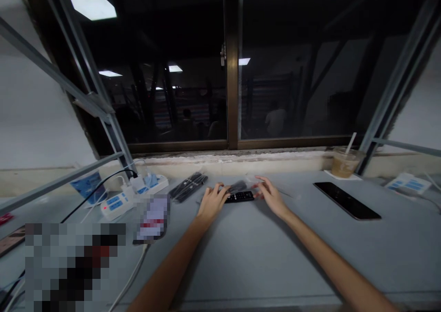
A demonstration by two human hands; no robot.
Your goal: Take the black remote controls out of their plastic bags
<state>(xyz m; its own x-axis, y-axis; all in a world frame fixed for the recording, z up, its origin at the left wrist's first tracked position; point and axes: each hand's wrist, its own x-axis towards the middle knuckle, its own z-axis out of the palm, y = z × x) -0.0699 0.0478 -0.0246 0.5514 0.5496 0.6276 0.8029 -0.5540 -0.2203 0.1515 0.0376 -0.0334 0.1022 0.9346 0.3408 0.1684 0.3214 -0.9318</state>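
A small black remote control lies flat on the grey table, far from me. My left hand rests at its left end, fingers curled against it. At its right end is my right hand, fingers stretched out and touching it. Just behind the remote lies a clear plastic bag with something dark inside.
A bag of black items lies left of the remote. White power strips with cables sit further left. A dark phone or tablet lies at right, an iced drink cup with straw behind it. A dark window spans the back.
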